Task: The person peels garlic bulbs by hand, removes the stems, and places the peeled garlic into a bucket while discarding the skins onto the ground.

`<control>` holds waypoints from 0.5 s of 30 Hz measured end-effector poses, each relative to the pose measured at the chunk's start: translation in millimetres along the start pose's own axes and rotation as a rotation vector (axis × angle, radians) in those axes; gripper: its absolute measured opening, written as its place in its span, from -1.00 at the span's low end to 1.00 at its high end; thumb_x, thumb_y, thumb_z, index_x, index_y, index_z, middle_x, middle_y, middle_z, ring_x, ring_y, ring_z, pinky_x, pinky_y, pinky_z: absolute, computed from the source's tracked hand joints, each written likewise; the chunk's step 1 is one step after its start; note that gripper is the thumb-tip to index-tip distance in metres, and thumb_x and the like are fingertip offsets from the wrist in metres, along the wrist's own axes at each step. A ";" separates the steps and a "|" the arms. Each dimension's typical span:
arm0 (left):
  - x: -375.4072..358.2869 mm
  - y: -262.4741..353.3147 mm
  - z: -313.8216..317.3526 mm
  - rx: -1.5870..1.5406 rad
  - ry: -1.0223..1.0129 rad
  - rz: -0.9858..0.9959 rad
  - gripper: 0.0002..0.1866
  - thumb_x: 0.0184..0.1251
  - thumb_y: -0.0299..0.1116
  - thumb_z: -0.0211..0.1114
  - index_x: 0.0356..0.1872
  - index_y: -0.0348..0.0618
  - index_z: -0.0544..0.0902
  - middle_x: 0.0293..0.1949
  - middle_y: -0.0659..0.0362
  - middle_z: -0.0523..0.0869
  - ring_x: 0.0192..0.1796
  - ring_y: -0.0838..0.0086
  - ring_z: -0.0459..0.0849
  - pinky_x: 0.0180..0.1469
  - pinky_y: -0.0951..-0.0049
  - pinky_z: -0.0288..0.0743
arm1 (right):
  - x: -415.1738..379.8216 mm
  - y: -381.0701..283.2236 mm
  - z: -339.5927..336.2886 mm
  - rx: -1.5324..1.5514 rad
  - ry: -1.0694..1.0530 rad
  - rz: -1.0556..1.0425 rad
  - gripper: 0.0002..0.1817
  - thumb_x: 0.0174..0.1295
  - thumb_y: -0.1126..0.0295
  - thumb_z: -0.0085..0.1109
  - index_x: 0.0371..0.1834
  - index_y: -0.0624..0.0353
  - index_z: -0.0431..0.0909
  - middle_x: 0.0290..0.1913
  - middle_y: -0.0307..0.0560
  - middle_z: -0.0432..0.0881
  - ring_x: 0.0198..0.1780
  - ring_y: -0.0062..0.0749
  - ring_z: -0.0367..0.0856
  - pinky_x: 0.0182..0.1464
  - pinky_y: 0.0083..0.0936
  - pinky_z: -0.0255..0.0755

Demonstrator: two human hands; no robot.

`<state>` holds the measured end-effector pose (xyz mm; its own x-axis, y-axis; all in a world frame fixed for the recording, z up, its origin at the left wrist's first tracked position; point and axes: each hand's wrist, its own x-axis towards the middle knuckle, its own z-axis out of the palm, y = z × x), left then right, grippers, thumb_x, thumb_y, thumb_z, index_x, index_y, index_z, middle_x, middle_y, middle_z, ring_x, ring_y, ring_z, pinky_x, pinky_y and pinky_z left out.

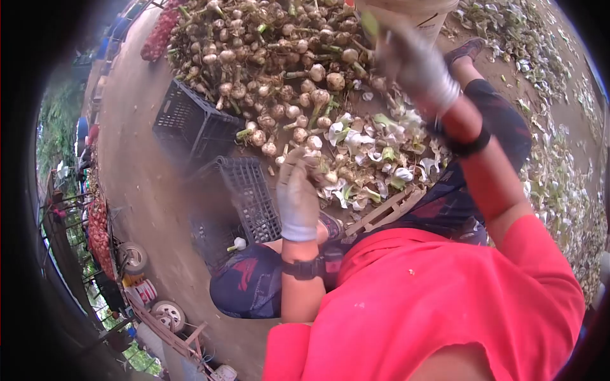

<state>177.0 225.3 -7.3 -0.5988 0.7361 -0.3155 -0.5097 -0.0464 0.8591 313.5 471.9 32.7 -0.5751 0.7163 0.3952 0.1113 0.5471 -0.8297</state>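
Brown ground (133, 159) is running beneath the whole scene, with green foliage showing beyond it at the far left. Along that side, red net sacks (98, 232) are standing near a cart frame (165, 336), and 2 small wheels (132, 258) are showing beside it. Further right, 2 dark plastic crates (197, 120) are sitting just beside the heap, the nearer crate (254, 197) holding 1 loose white bulb (238, 244).

At the heap's near edge, the gloved left hand (298, 181) is hovering with its fingers partly curled; whether it is grasping anything I cannot tell. The closest pale bulbs (314, 142) are lying just beyond its fingertips, towards the top and right of the view. Above, the heap of stemmed bulbs (273, 70) is spreading up to the top edge, a red mesh sack (161, 32) leaning at its left side.

Right of the left hand, white and green peelings (381, 146) are covering the ground, and a wooden slat (387, 209) is lying near the person's leg. The gloved right hand (413, 63) is blurring in front of a pale bucket (410, 9); a greenish piece (370, 26) is showing by its fingers, but I cannot tell if they are clenching it. More peelings (559, 184) are stretching down the far right
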 end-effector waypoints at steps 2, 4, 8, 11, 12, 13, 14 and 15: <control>31.8 -35.9 -41.6 0.355 0.200 -0.042 -0.68 0.35 -0.40 0.16 0.08 -0.25 0.46 -0.36 0.24 0.55 -0.46 0.62 0.48 -0.48 0.64 0.41 | 50.9 35.9 -9.2 -0.849 0.400 -0.250 -0.31 0.03 0.33 0.20 0.31 0.17 0.25 0.17 0.32 0.41 0.17 0.15 0.42 0.20 -0.17 0.32; 67.6 -92.0 -87.3 0.537 0.206 -0.030 -0.72 0.32 -0.44 0.20 0.03 -0.23 0.51 -0.40 0.26 0.55 -0.50 0.69 0.45 -0.54 0.70 0.35 | 60.6 38.2 15.7 -0.929 0.462 -0.209 -0.30 -0.04 0.41 0.18 0.29 0.21 0.27 0.22 0.31 0.37 0.21 0.15 0.36 0.25 -0.23 0.28; 92.4 -139.1 -82.9 1.150 0.046 0.015 -0.79 0.16 -0.49 0.22 -0.16 -0.23 0.64 -0.14 0.02 0.65 -0.09 0.30 0.61 0.01 0.41 0.46 | 12.0 103.8 130.1 -0.717 -0.495 -0.134 -0.41 -0.08 0.37 0.36 0.13 -0.03 0.47 0.07 0.01 0.53 0.09 -0.11 0.51 0.14 -0.20 0.45; 102.5 -157.8 -74.2 1.465 -0.125 -0.106 -0.70 0.10 -0.49 0.19 -0.11 0.01 0.64 0.00 -0.03 0.55 0.04 0.05 0.54 0.10 0.21 0.43 | -68.1 136.7 181.9 -0.728 -1.178 -0.016 -0.26 -0.01 0.14 0.32 0.32 -0.17 0.30 0.38 -0.07 0.19 0.38 -0.08 0.17 0.25 0.00 0.26; 105.6 -161.5 -72.1 1.512 -0.212 -0.224 -0.66 0.09 -0.51 0.18 -0.07 0.04 0.62 0.05 -0.02 0.52 0.07 0.03 0.52 0.11 0.19 0.42 | -96.9 158.6 186.3 -0.763 -1.279 -0.053 -0.29 0.02 0.17 0.28 0.32 -0.19 0.29 0.42 -0.09 0.13 0.39 -0.07 0.14 0.21 0.03 0.27; 106.8 -169.8 -72.8 1.501 -0.216 -0.249 -0.66 0.09 -0.51 0.18 -0.07 0.04 0.62 0.05 -0.02 0.52 0.07 0.03 0.52 0.11 0.19 0.42 | -130.0 172.5 177.5 -0.787 -1.215 -0.090 -0.34 0.06 0.14 0.24 0.31 -0.23 0.31 0.38 -0.11 0.17 0.34 -0.08 0.19 0.17 0.10 0.26; 108.3 -176.8 -72.3 1.584 -0.304 -0.200 -0.62 0.07 -0.52 0.17 -0.04 0.08 0.59 0.08 -0.02 0.48 0.09 0.02 0.50 0.12 0.18 0.42 | -164.1 201.4 167.5 -0.731 -1.205 -0.181 -0.32 0.06 0.11 0.22 0.34 -0.31 0.28 0.37 -0.13 0.18 0.34 -0.03 0.17 0.15 0.26 0.20; 112.2 -186.1 -73.8 1.649 -0.394 -0.149 -0.57 0.05 -0.54 0.17 0.00 0.12 0.57 0.12 -0.02 0.45 0.12 0.01 0.48 0.13 0.17 0.43 | -176.0 188.5 110.6 -0.709 -1.354 -0.209 -0.30 0.05 0.08 0.20 0.35 -0.39 0.26 0.37 -0.13 0.17 0.36 0.05 0.15 0.15 0.42 0.12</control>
<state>159.1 266.7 -232.3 -0.3013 0.7913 -0.5320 0.7433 0.5444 0.3888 346.1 401.0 -236.9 -0.8659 -0.0984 -0.4904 0.0618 0.9519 -0.3002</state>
